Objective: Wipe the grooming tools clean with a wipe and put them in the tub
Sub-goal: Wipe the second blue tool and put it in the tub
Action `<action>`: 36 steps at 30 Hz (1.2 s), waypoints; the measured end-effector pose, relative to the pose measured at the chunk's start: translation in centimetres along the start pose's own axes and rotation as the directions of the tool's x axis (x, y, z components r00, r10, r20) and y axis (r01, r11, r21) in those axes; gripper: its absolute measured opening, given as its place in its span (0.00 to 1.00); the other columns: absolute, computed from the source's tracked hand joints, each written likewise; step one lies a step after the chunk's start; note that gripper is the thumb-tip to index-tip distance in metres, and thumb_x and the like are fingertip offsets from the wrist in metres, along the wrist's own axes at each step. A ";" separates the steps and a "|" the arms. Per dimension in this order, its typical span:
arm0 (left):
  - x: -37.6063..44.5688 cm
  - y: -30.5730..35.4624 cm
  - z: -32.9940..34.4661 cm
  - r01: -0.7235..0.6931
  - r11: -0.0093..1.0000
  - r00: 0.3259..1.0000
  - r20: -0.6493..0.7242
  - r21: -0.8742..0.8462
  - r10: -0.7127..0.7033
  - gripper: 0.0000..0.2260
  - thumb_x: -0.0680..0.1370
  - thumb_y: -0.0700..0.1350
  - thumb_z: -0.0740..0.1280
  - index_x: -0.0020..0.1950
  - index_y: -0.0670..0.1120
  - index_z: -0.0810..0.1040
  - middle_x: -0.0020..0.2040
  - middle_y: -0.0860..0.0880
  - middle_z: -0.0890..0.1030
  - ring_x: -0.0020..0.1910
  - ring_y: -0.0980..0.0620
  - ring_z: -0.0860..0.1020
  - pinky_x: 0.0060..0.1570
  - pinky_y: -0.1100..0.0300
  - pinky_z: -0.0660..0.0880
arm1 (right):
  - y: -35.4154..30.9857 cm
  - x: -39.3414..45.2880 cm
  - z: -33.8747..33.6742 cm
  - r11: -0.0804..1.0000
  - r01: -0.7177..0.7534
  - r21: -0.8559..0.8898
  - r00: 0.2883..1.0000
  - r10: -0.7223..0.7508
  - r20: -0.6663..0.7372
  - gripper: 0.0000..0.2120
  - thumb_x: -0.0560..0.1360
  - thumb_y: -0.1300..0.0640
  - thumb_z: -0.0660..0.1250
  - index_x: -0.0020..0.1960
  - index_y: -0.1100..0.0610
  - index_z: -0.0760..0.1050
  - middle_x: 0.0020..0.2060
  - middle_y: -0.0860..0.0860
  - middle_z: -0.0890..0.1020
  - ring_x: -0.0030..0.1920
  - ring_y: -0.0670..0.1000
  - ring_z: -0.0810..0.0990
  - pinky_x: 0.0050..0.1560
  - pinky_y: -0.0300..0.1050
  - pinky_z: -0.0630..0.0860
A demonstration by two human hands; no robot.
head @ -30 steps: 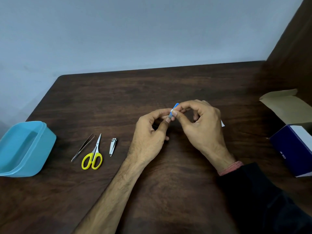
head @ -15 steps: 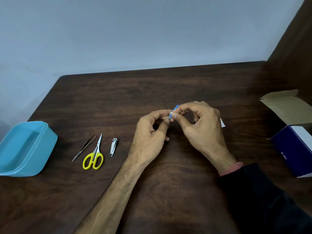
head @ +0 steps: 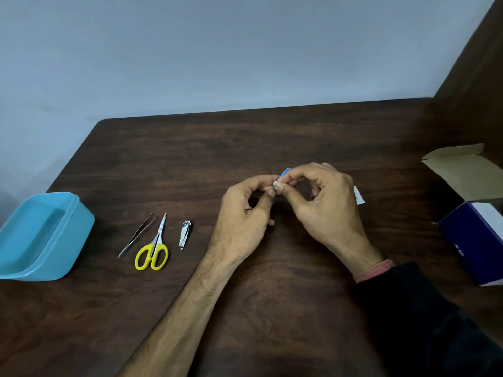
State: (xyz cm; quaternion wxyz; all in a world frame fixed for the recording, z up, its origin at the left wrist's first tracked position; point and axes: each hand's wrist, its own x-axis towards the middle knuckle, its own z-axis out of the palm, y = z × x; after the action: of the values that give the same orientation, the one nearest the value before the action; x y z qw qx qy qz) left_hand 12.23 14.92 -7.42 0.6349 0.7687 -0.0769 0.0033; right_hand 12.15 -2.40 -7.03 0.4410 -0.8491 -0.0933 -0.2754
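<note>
Above the middle of the table, my left hand (head: 245, 213) and my right hand (head: 324, 202) meet at the fingertips and pinch a small blue and white wipe packet (head: 283, 175) between thumbs and forefingers. Most of the packet is hidden by my fingers. To the left lie metal tweezers (head: 137, 235), yellow-handled scissors (head: 153, 248) and a small metal nail clipper (head: 185, 234), side by side on the wood. The light blue tub (head: 68, 235) stands open at the table's left edge.
A dark blue cardboard box (head: 473, 238) with its brown flap (head: 462, 170) open sits at the right edge. A small white paper scrap (head: 358, 195) shows just behind my right hand. A wall runs along the back and right of the table.
Both hands have stayed almost in place, with the fingertips shifting slightly on the packet. The tools and tub have not moved.
</note>
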 end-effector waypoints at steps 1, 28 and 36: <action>0.0 0.0 0.0 0.002 1.000 1.000 -0.001 -0.001 -0.002 0.12 0.87 0.40 0.68 0.64 0.52 0.88 0.56 0.53 0.89 0.54 0.52 0.87 0.38 0.60 0.83 | -0.1 0.0 0.0 1.000 0.002 0.000 1.000 -0.002 0.001 0.05 0.74 0.60 0.82 0.45 0.52 0.87 0.40 0.41 0.86 0.42 0.38 0.79 0.47 0.32 0.67; 0.0 0.0 0.0 0.006 1.000 1.000 0.003 -0.002 -0.006 0.11 0.87 0.39 0.69 0.63 0.52 0.88 0.52 0.54 0.89 0.47 0.58 0.84 0.40 0.58 0.84 | 0.2 0.2 -0.3 0.996 -0.063 0.063 0.997 0.066 -0.046 0.05 0.74 0.61 0.82 0.44 0.54 0.88 0.38 0.36 0.84 0.40 0.34 0.80 0.50 0.39 0.68; -0.1 0.1 0.0 0.007 1.000 1.000 0.004 -0.002 -0.007 0.11 0.87 0.40 0.69 0.63 0.51 0.88 0.52 0.54 0.88 0.48 0.58 0.85 0.40 0.58 0.84 | 0.2 0.2 -0.3 0.997 -0.058 0.054 0.997 0.061 -0.052 0.05 0.74 0.61 0.82 0.44 0.54 0.88 0.38 0.36 0.84 0.42 0.33 0.80 0.49 0.39 0.68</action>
State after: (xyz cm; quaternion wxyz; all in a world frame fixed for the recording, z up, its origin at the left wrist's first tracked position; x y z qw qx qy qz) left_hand 12.12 14.96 -7.36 0.6355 0.7685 -0.0753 -0.0008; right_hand 12.28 -2.79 -6.91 0.4733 -0.8320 -0.0633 -0.2825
